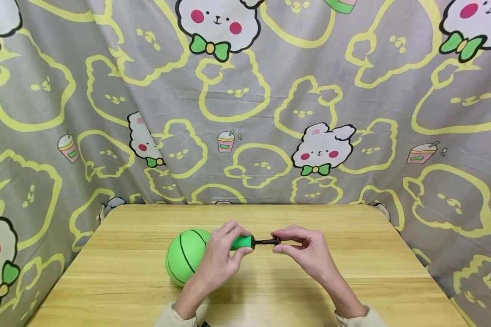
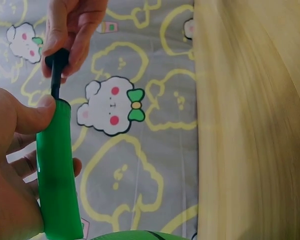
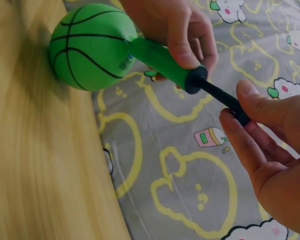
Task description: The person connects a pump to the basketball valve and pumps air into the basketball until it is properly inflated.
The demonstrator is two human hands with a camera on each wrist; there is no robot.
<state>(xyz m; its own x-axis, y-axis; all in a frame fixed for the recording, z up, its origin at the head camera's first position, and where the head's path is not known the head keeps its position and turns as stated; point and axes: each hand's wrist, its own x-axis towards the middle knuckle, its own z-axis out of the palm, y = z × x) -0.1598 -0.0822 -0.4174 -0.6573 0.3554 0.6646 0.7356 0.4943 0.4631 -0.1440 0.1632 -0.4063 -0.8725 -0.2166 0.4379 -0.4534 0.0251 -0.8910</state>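
A green hand pump (image 1: 242, 242) lies across in front of me, its black rod (image 1: 265, 242) drawn partly out to the right. My left hand (image 1: 222, 252) grips the green barrel, thumb near its black collar. Between thumb and fingertips, my right hand (image 1: 304, 249) pinches the black end knob (image 3: 240, 116) of the rod. At the barrel's other end is a green ball (image 1: 184, 256) with black basketball lines, partly behind the left hand in the head view. In the right wrist view the barrel's end meets the ball (image 3: 92, 47).
Both hands are over a light wood-grain table (image 1: 127, 268). A grey curtain (image 1: 245, 100) with yellow outlines and white cartoon animals hangs behind the table and along both sides.
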